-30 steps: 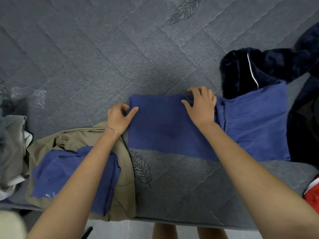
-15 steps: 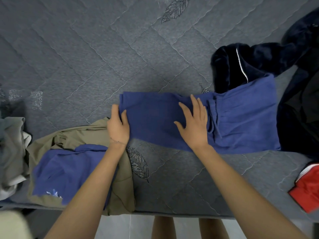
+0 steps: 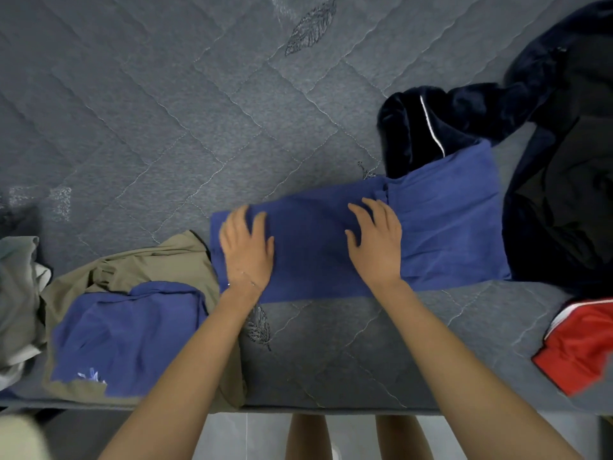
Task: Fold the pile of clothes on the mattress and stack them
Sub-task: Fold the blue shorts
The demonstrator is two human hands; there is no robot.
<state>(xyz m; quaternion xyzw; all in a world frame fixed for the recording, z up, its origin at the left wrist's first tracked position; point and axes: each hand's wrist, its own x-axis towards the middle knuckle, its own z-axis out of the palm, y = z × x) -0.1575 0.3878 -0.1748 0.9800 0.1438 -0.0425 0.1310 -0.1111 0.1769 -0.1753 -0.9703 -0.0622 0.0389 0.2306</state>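
A blue garment (image 3: 441, 227) lies folded lengthwise across the grey quilted mattress (image 3: 199, 111), near its front edge. My left hand (image 3: 247, 250) rests flat on the garment's left end with straight fingers. My right hand (image 3: 376, 242) presses flat on its middle, fingers spread. To the left sits a stack: a folded blue piece (image 3: 126, 333) on top of a folded khaki piece (image 3: 159, 260). Unfolded dark navy and black clothes (image 3: 547, 161) are heaped at the right, partly under the blue garment.
A red garment with white trim (image 3: 583, 346) lies at the right front edge. Grey and white clothes (image 3: 16, 293) are bunched at the far left. The mattress's front edge (image 3: 331, 406) runs just above my legs and the tiled floor.
My left hand has slid from the garment's left edge onto its top. My right hand has shifted a little and keeps pressing flat. One second ago both hands gripped the far edge.
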